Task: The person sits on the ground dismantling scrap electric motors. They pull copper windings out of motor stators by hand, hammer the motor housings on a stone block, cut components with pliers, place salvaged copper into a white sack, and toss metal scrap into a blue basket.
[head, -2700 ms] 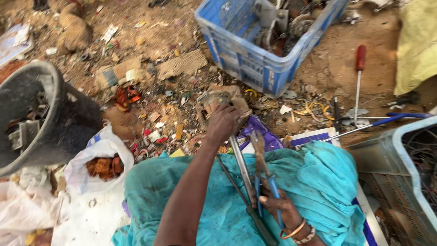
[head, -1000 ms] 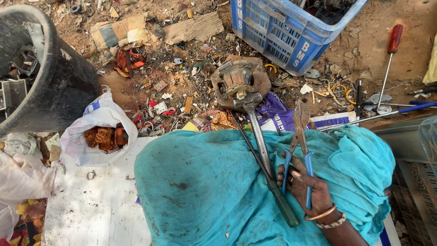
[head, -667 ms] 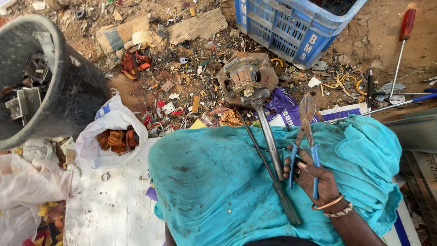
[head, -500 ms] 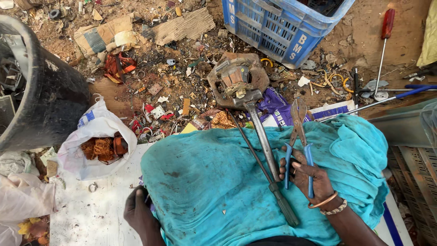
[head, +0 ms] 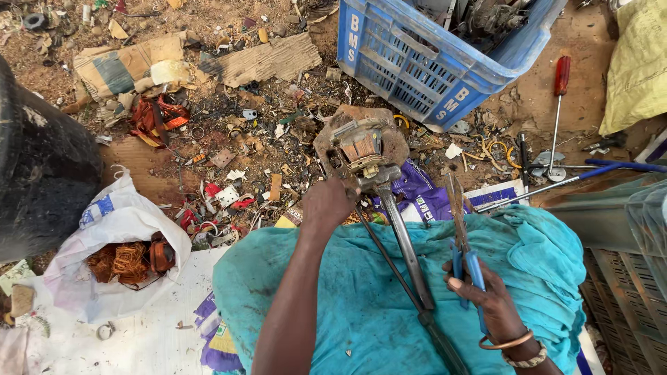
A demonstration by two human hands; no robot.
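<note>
Closed round the blue handles, our right hand [head: 490, 298] holds the pliers [head: 462, 243] upright over the teal cloth [head: 347, 292] on our lap, tips pointing away from us. Our left hand [head: 328, 203] reaches forward with its grip curled at the near edge of the motor [head: 361, 146]; whether the fingers clamp anything we cannot tell, since the knuckles hide them. A long metal bar [head: 403, 243] runs from the motor back across the cloth between our hands. To do this well, we judge the left hand should pin the motor firmly against the ground so it cannot roll, while the pliers come in low. Left of us sits a white bag [head: 118, 229] with copper wire [head: 121, 260]. Farther out lie a red screwdriver [head: 558, 104] and a blue crate [head: 431, 62].
</note>
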